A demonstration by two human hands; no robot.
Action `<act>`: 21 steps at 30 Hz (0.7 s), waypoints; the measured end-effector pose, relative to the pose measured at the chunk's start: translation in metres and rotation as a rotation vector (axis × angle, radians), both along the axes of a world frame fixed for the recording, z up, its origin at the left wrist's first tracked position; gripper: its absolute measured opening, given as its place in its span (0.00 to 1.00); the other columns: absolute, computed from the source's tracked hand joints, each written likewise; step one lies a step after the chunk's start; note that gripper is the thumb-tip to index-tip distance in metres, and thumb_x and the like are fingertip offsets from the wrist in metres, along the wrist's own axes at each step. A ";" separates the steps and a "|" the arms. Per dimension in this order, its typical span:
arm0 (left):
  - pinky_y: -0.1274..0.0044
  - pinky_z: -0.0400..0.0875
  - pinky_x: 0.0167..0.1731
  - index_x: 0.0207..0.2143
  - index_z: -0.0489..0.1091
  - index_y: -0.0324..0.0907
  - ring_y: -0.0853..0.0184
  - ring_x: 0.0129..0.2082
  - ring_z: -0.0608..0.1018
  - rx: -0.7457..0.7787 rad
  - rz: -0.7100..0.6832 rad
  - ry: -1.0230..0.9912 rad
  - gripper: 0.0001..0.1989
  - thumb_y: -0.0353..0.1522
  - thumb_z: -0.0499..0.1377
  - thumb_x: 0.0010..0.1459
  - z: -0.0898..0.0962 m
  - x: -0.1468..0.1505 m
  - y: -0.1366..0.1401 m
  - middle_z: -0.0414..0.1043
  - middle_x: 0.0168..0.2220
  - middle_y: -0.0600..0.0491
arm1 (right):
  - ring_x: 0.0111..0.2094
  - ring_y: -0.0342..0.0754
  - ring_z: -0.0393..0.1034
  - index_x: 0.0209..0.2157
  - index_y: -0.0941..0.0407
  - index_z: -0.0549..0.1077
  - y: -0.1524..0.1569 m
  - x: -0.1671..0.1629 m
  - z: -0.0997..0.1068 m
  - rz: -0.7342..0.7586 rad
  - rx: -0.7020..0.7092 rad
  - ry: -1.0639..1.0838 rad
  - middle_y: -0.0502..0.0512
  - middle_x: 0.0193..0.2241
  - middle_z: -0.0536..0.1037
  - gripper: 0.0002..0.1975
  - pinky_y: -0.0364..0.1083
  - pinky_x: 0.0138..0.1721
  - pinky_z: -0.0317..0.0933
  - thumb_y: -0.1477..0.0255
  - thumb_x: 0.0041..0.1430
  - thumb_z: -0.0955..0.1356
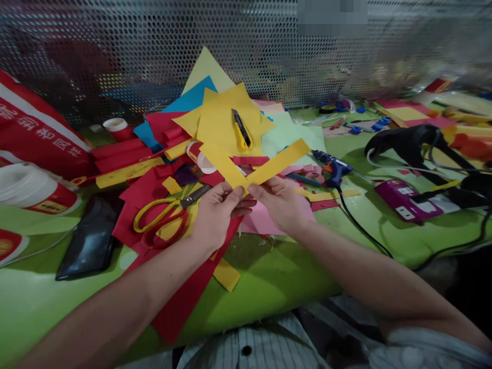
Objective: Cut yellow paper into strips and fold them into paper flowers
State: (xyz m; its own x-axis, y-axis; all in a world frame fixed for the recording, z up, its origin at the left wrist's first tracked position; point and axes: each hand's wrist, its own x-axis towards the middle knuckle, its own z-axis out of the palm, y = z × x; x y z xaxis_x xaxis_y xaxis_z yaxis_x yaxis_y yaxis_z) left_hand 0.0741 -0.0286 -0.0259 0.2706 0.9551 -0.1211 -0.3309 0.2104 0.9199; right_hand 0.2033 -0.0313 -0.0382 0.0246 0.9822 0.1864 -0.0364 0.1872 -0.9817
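Observation:
Two arms of yellow paper strip (282,162) spread in a V above the cluttered table. I cannot tell whether it is one folded strip or two overlapping ones. My left hand (220,212) pinches the low point of the V from the left, thumb on top. From the right, my right hand (282,204) pinches the same corner, its thumb close to the left one. Scissors (165,218) with yellow and red handles lie beside my left hand. Beyond the strip, a yellow utility knife (242,130) rests on yellow star-shaped paper (215,113).
Red paper (180,302) hangs toward the table's front edge. To the right are a blue glue gun (333,166) with a black cord and a purple power strip (403,200). A black phone (90,236) and paper cups (34,187) stand left. Perforated metal (154,46) closes the back.

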 end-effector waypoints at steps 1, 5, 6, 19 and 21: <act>0.78 0.74 0.28 0.27 0.69 0.40 0.69 0.26 0.78 0.007 -0.017 0.008 0.11 0.36 0.65 0.45 0.000 0.000 0.001 0.75 0.24 0.56 | 0.33 0.47 0.71 0.30 0.54 0.72 0.000 0.001 0.002 -0.013 -0.011 0.010 0.52 0.29 0.77 0.16 0.50 0.39 0.66 0.55 0.46 0.70; 0.78 0.74 0.27 0.28 0.72 0.39 0.70 0.23 0.78 0.030 -0.070 0.068 0.10 0.35 0.66 0.43 0.000 -0.004 0.004 0.76 0.25 0.54 | 0.30 0.47 0.71 0.23 0.54 0.74 -0.002 0.004 0.012 -0.049 -0.042 -0.031 0.51 0.25 0.77 0.13 0.50 0.35 0.67 0.59 0.42 0.72; 0.79 0.74 0.27 0.28 0.73 0.38 0.70 0.23 0.77 0.039 -0.074 0.089 0.11 0.35 0.66 0.43 0.001 -0.004 0.005 0.76 0.25 0.54 | 0.29 0.47 0.71 0.23 0.54 0.74 -0.003 0.004 0.014 -0.053 -0.044 -0.047 0.51 0.25 0.78 0.12 0.50 0.35 0.67 0.60 0.42 0.73; 0.77 0.75 0.24 0.28 0.74 0.37 0.67 0.22 0.78 0.178 -0.080 0.226 0.12 0.38 0.64 0.46 0.004 -0.010 0.011 0.76 0.23 0.53 | 0.26 0.43 0.69 0.23 0.56 0.75 0.003 0.005 0.005 0.024 -0.095 0.124 0.50 0.24 0.77 0.09 0.46 0.30 0.66 0.66 0.39 0.74; 0.78 0.76 0.25 0.28 0.75 0.37 0.68 0.21 0.77 0.207 -0.069 0.248 0.12 0.38 0.63 0.47 0.004 -0.011 0.012 0.76 0.23 0.53 | 0.25 0.43 0.69 0.22 0.56 0.75 0.004 0.006 0.007 0.048 -0.105 0.141 0.49 0.23 0.77 0.09 0.45 0.29 0.66 0.67 0.37 0.75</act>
